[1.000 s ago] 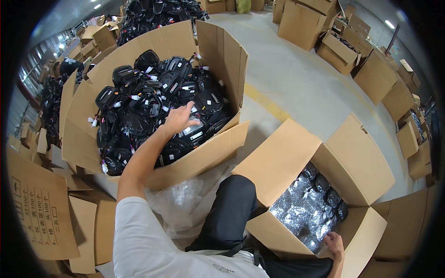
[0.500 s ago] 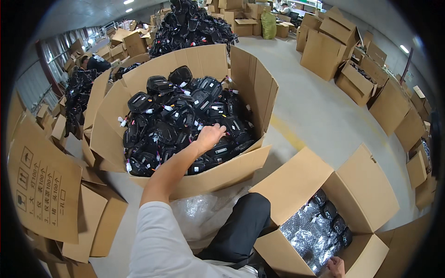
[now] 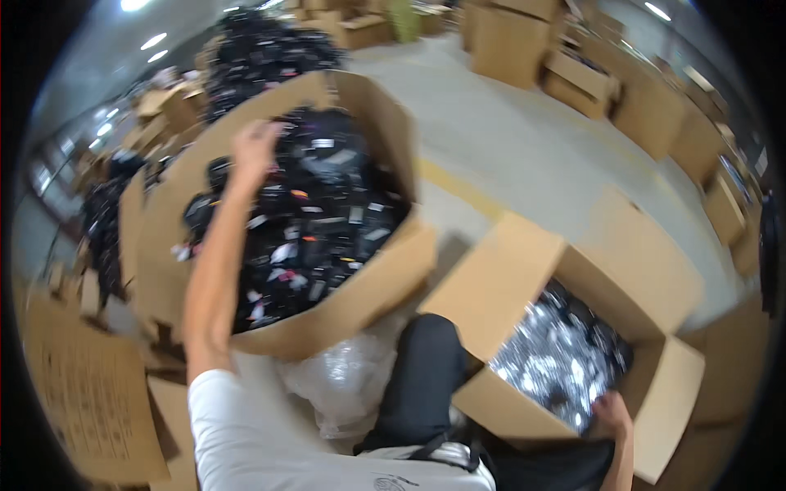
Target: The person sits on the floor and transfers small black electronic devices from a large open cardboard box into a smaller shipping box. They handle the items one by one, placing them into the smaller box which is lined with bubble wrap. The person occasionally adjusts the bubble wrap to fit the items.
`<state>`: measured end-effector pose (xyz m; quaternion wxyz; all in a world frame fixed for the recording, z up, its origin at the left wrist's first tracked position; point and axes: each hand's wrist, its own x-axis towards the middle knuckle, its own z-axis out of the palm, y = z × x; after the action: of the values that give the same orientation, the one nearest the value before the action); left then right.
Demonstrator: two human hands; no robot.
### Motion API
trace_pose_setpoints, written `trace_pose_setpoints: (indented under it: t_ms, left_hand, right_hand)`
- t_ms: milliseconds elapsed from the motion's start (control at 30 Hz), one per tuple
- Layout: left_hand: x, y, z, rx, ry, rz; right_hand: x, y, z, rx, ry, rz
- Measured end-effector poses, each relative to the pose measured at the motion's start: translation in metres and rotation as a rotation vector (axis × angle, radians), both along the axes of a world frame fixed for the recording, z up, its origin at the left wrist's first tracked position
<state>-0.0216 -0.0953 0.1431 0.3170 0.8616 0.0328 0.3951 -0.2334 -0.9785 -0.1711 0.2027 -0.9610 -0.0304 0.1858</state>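
My left hand reaches across the large carton, over the far left part of a heap of black plastic units with wires and white connectors. Motion smears its fingers, so I cannot tell whether it grips a unit. My right hand is at the near right corner of the smaller open carton, its fingers closed on the edge of the bubble wrap. More black units show along the far right side of that wrap.
Clear plastic film lies on the floor between the cartons. A tall pile of black parts rises behind. Printed cardboard leans at the near left. Several cartons line the right side, beyond a yellow floor line.
My left hand has moved from the heap's near right part to its far left. My right hand stays by the bubble wrap. The view has shifted and blurred.
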Motion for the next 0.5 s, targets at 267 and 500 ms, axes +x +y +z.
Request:
trace_pose_setpoints:
  t_ms: [267,500]
  left_hand:
    - [0.024,0.183,0.041,0.452,0.209,0.211]
    - [0.015,-0.03,0.062,0.312,0.01,0.204]
  right_hand:
    - [0.013,0.046,0.043,0.1,-0.054,-0.111]
    - [-0.007,0.033,0.063,-0.023,0.104,-0.197]
